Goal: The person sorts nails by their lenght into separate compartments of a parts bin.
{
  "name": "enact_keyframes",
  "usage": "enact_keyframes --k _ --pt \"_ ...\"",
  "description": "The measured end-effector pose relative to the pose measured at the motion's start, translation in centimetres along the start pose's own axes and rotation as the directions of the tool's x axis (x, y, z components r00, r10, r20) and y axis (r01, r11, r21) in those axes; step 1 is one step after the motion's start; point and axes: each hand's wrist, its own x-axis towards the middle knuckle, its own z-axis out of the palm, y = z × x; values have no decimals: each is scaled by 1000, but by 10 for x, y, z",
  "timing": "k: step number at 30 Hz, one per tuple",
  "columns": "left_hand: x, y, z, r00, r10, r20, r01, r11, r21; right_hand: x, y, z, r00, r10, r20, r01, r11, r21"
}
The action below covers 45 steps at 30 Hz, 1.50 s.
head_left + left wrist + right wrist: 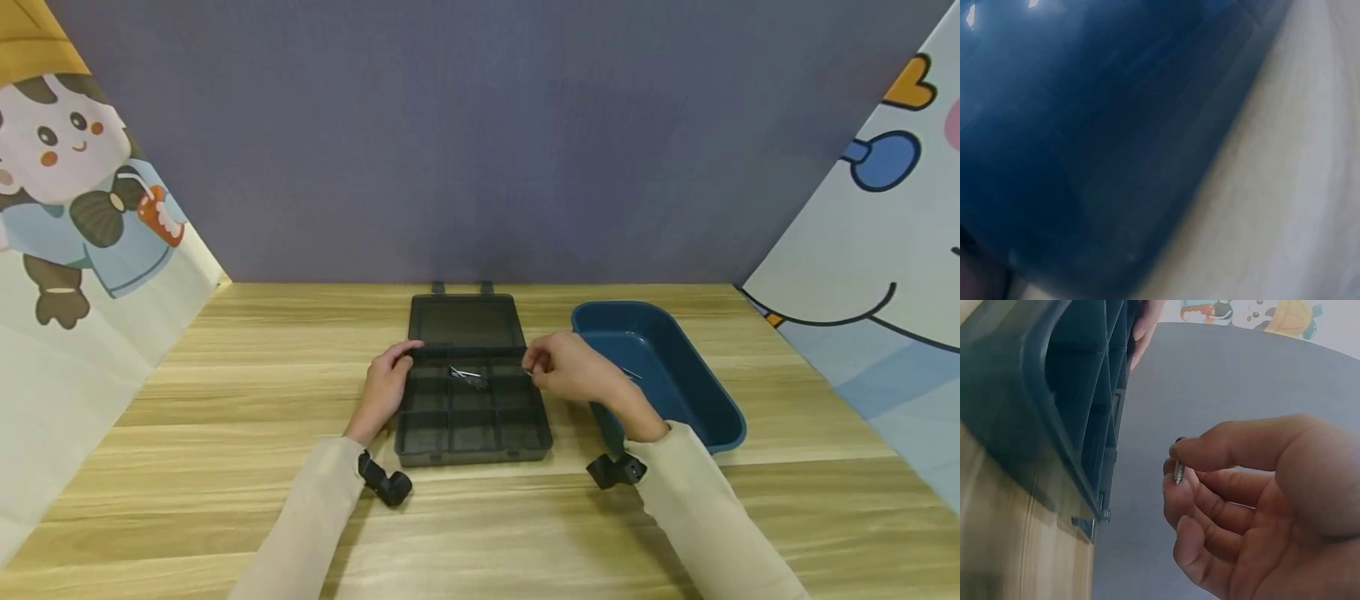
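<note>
A dark translucent storage box [474, 457], divided into two rows of three compartments, has its lid [467, 321] folded back. My left hand [382, 392] rests at the box's back left corner, index finger extended along the rim and thumb near the side wall. Just over the right rim, my right hand [573, 367] pinches a small screw [1179, 472] between thumb and fingertips, its threaded point downward in the right wrist view. Several thin silver pieces [468, 377] lie in the back middle compartment. The box's bluish wall [1116, 156] fills much of the left wrist view, blurred.
A blue plastic bin [720, 404] stands right of the box, partly behind my right forearm. Thin silver pieces [632, 373] show inside it. Both stand on a wood-grain table [225, 400], with a grey panel [480, 142] behind and cartoon-printed panels at the sides.
</note>
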Motion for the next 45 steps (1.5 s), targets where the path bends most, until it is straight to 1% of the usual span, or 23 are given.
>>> enact_keyframes --k 3,5,12,15,21,26,34,40,45 --pt "0 1 0 1000 -4 4 4 1000 -9 3 -1 4 1000 -4 -5 4 1000 14" --pt "-2 5 -1 1000 -8 8 8 1000 -20 5 -3 6 1000 -5 -4 5 1000 21" --pt "-14 38 -6 1000 -25 17 26 1000 -6 10 -1 10 1000 5 6 -5 1000 29" --pt "-16 43 -6 999 -35 15 35 999 -1 13 1 12 1000 -1 12 1 1000 27" --pt "-17 43 -5 1000 -24 15 24 1000 -5 18 6 15 1000 -24 11 24 1000 0" --pt "-17 44 -5 1000 -22 13 22 1000 -12 21 7 16 999 -31 9 31 1000 -2" --pt "-17 43 -6 1000 -25 9 26 1000 -10 27 -3 21 995 -98 29 97 995 9" --pt "-18 43 -6 1000 -23 8 23 1000 -13 30 -9 25 993 -100 67 99 995 17" --pt "-18 44 -7 1000 -19 12 19 1000 -18 34 -13 25 990 -114 80 114 993 0"
